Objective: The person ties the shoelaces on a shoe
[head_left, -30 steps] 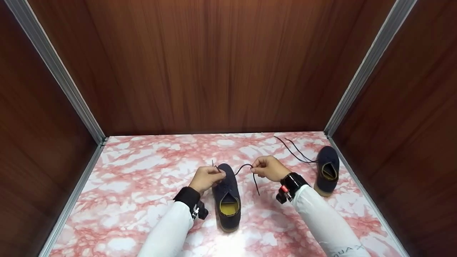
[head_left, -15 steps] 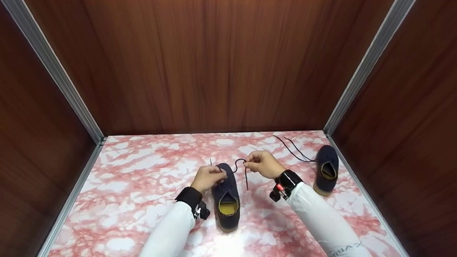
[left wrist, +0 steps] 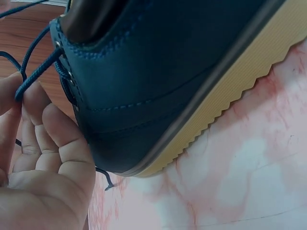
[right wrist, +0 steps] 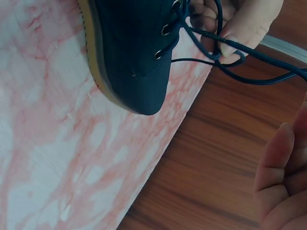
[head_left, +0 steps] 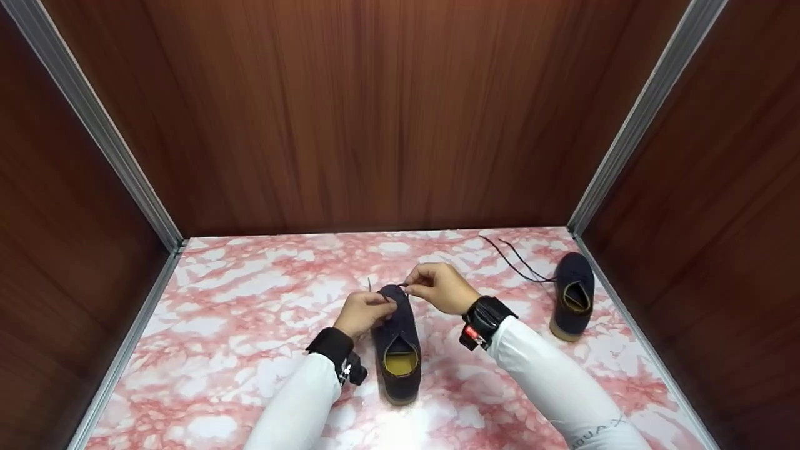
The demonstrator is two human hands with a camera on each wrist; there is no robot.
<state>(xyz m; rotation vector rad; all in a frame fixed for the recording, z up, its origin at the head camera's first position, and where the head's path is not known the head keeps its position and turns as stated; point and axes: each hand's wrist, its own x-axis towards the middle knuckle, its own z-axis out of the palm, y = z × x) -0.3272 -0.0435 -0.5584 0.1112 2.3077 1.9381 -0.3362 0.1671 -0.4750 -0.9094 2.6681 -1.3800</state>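
A dark navy lace-up shoe (head_left: 399, 328) with a yellow insole stands in the middle of the table, toe pointing away from me. My left hand (head_left: 362, 314) is over its left front, pinching a looped blue shoelace (left wrist: 41, 72) between thumb and finger. Past the shoe's toe on the right, my right hand (head_left: 442, 290) pinches another stretch of lace. In the right wrist view the lace (right wrist: 268, 58) runs from the eyelets past the left fingertips towards the right hand. Those right fingertips are partly cut off by the frame edge.
A second navy shoe (head_left: 573, 272) stands at the far right near the side wall, its loose laces (head_left: 512, 257) trailing leftward. The table (head_left: 219, 350) has a pink-and-white marbled surface. Brown wood-grain panels (head_left: 375, 125) enclose the back and both sides.
My right hand has moved left with its lace, from well right of the shoe to beside the toe. The left hand keeps its pinch and stays nearly still.
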